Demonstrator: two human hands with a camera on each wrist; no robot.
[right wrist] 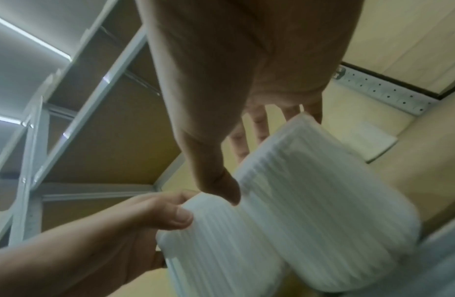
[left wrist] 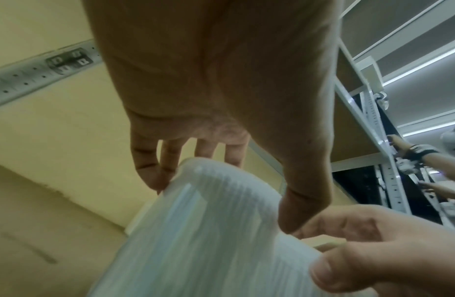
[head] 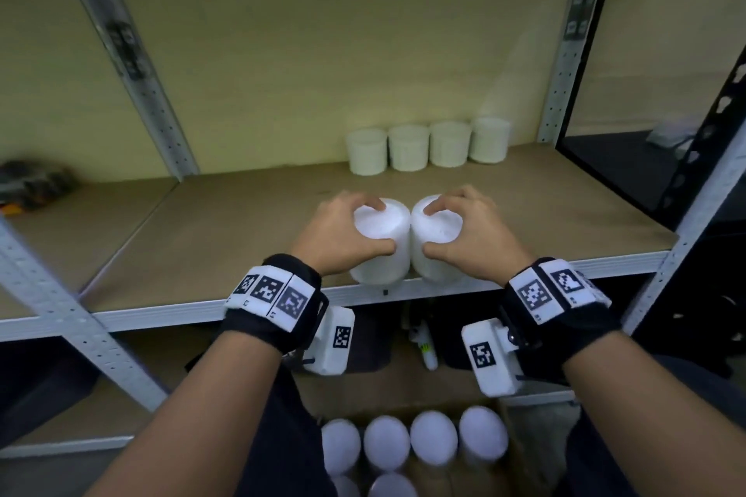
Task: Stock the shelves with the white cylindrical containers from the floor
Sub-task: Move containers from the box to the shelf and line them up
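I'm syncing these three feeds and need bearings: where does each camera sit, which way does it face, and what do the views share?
Head: on the person's head, looking forward and down at the shelf; shows both forearms, left hand and right hand, each gripping a container.
Left wrist: under the left wrist, looking along the palm to the left container; the right hand's fingers intrude.
Right wrist: under the right wrist, looking along the palm to the right container; the left hand shows too.
Shared: both wrist views show both hands, and the two containers side by side.

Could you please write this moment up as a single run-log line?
left hand: grips left container | right hand: grips right container | containers: touching, at shelf front edge | back row: four
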